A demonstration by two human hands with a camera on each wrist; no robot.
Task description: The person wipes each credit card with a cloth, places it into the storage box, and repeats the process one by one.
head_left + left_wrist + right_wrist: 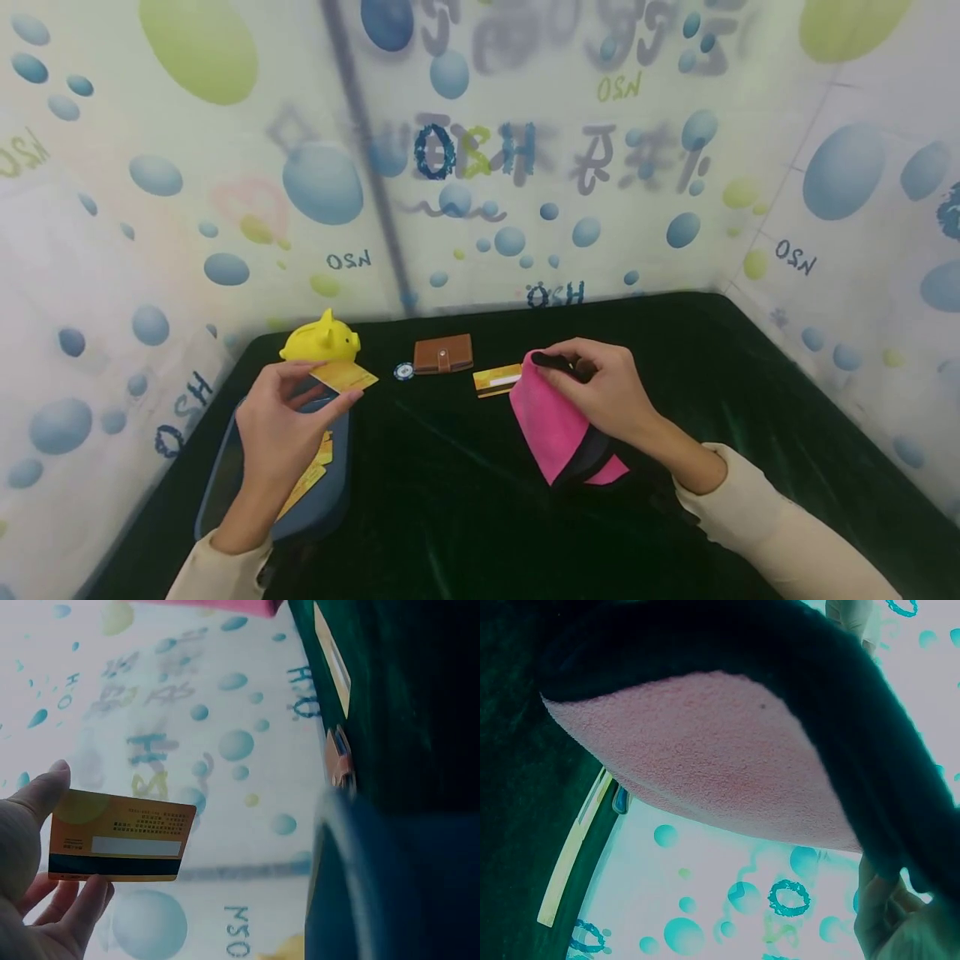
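My left hand (281,425) pinches a gold card (345,377) between thumb and fingers, above a blue bin (341,479). In the left wrist view the card (135,844) shows a dark stripe and a white strip. More yellow cards (303,487) lie in the bin, partly hidden by my left wrist. My right hand (603,387) grips a pink cloth (547,425) with black trim by its upper edge, so that it hangs down. Close up in the right wrist view, the cloth (712,750) looks fuzzy. Another gold card (489,383) lies on the table just left of the cloth.
A yellow piggy bank (311,342) stands behind the bin. Farther right on the dark green tablecloth (450,500) are a blue-and-white poker chip (403,372) and a brown snap wallet (442,353). A printed curtain (480,242) encloses the table at the back and sides.
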